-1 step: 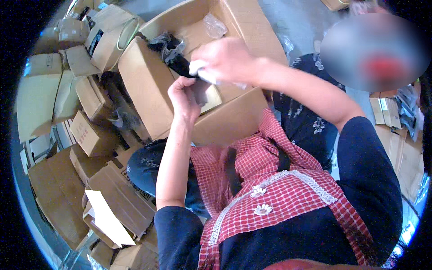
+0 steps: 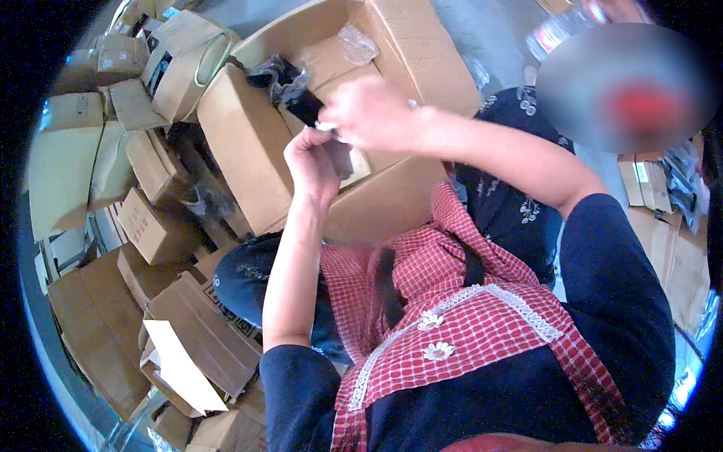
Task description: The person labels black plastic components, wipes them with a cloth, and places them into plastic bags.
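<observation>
Over the open cardboard box [image 2: 245, 143] on the floor before me, my two hands meet. My left hand [image 2: 311, 167] is closed around a dark flat piece [image 2: 340, 158], whose kind I cannot make out. My right hand [image 2: 373, 113], blurred by motion, pinches a small white piece [image 2: 327, 126], perhaps cloth or paper, against the dark piece near my left fingertips. Just beyond my fingers, a black item [image 2: 304, 107] and crumpled clear plastic wrap [image 2: 290, 84] lie at the box's left side. Whether the black item joins the held piece is hidden.
Another clear plastic bag [image 2: 358, 44] lies in the box's far part. Stacked cardboard boxes [image 2: 68, 162] and flattened cartons [image 2: 199, 320] crowd my left. A co-worker [image 2: 625, 90] sits at the far right, near a clear packaged item [image 2: 557, 34]. More cartons [image 2: 644, 184] stand at right.
My right hand has shifted slightly left, and less of the white piece shows. My left hand has moved a little to the right. A clear packaged item has appeared by the co-worker.
</observation>
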Demonstrator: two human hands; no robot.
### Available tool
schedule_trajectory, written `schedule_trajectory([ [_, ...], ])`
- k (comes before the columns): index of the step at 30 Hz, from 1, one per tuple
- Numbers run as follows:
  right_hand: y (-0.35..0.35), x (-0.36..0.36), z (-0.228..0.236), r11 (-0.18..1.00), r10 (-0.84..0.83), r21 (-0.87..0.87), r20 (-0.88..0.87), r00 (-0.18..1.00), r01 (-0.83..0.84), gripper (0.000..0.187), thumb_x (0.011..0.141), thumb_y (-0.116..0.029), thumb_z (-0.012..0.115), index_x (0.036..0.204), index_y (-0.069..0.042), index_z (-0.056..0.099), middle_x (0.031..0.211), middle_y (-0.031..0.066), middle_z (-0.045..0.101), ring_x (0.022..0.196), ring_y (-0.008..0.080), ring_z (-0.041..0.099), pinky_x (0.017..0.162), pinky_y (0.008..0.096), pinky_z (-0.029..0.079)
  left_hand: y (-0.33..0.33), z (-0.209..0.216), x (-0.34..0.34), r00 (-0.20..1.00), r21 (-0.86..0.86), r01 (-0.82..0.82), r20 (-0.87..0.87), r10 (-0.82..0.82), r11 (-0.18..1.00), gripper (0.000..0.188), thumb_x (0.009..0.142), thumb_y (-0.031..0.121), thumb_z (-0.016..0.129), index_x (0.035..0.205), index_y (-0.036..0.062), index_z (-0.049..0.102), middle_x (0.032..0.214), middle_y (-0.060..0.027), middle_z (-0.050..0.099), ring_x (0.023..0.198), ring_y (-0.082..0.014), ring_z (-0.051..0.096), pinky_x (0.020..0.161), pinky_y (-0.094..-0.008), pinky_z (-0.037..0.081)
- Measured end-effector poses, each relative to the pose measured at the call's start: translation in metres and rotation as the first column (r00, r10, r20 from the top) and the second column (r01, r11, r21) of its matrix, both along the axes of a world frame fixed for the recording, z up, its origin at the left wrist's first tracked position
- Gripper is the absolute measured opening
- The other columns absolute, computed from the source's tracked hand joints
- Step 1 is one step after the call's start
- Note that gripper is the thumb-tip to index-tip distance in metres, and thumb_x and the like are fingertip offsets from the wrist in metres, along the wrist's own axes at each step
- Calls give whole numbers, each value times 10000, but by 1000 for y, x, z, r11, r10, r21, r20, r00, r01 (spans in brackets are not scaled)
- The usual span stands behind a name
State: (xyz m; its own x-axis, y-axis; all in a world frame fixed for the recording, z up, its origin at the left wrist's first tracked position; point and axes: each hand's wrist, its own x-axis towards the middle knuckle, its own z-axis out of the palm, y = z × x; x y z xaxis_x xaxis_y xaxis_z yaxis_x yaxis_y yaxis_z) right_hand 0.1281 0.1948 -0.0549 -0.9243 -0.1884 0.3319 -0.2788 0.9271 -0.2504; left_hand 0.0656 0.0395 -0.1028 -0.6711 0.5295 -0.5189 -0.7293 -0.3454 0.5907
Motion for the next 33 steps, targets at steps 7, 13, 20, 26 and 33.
schedule_trajectory([
  [7, -17, 9, -2, 999, 42, -20, -242, 969, -48, 187, 702, -96, 639, 888, -78, 646, 918, 98, 572, 919, 273, 576, 799, 405, 486, -2, 30, -10, 997, 78, 49, -70, -43, 996, 527, 663, -22, 451, 1179, -2, 555, 1084, -80, 581, 979, -225, 561, 937, -331, 427],
  [13, 54, -8, 16, 964, -249, 101, 2, 969, 247, 374, 704, -121, 680, 1077, -96, 659, 940, 86, 627, 916, 277, 595, 815, 392, 490, -19, 71, -17, 929, 194, -130, -319, 188, 972, 537, 631, -1, 461, 1160, -90, 483, 1172, -243, 524, 1145, -473, 518, 999, -600, 450],
  [20, 56, -8, 47, 59, 241, -990, 137, 961, 127, 392, 918, -233, 625, 1271, -78, 551, 1107, 0, 636, 1029, 101, 584, 877, 261, 462, -10, 82, -6, 455, -102, -26, -887, -79, 994, 688, 646, -53, 535, 1313, 21, 382, 1265, -255, 531, 1144, -306, 568, 948, -423, 496],
  [26, -10, -20, 14, 212, 132, -977, 65, 989, 36, 268, 931, -262, 616, 1113, -67, 586, 974, 47, 643, 921, 139, 594, 817, 290, 484, -6, 74, 5, 25, -217, -158, -976, -216, 963, 794, 719, 18, 641, 1432, 17, 292, 1239, -193, 570, 1130, -264, 575, 951, -356, 465],
  [33, 13, -41, 27, 364, -247, -931, -88, 965, 8, 233, 903, -166, 619, 1088, -34, 565, 977, 93, 644, 941, 178, 614, 820, 313, 481, 5, 92, 5, -260, -195, -245, -931, -258, 950, 806, 675, -45, 610, 1421, -18, 307, 1315, -269, 492, 1187, -360, 546, 981, -390, 451],
])
